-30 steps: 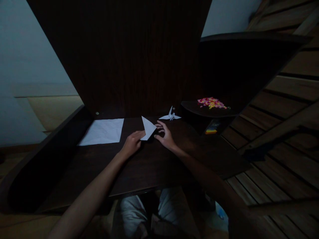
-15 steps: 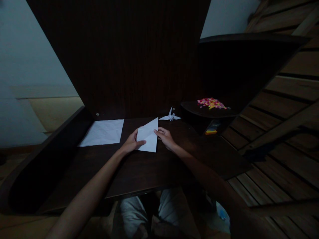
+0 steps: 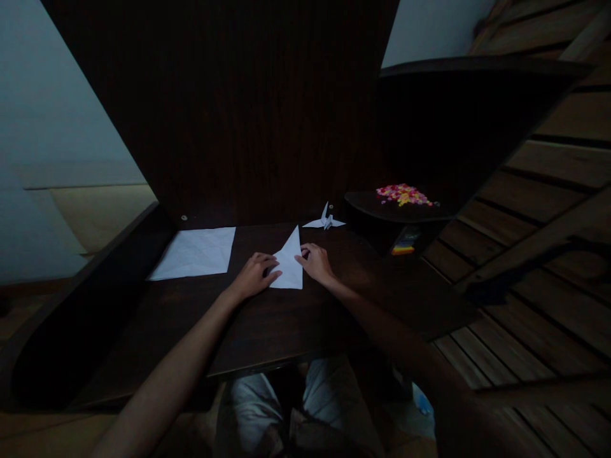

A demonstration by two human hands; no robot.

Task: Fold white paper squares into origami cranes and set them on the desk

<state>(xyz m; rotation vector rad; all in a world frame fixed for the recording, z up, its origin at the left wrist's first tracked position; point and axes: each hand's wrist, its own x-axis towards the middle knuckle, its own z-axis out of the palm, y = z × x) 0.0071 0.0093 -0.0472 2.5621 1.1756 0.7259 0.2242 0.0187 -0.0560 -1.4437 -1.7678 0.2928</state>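
Observation:
A folded sheet of white paper (image 3: 289, 268), tapering to a tall point at the top, lies between my hands just above or on the dark desk. My left hand (image 3: 254, 275) holds its left side, with the thumb across the front and the fingers curled over the edge. On the right edge, my right hand (image 3: 317, 262) pinches the paper, its thumb in front and its fingers partly hidden behind. Just beyond stands a white origami crane (image 3: 326, 222) with its wings spread.
Flat white sheets (image 3: 195, 253) lie at the desk's left. On a low corner shelf (image 3: 372, 208) at the right is a pile of small colourful pieces (image 3: 403, 194). A raised dark side panel (image 3: 90, 286) borders the desk on the left.
The paper's upper left part has folded inward, so the shape is narrower with a sharper point. My left hand has moved slightly and its fingers have come over the paper's left edge.

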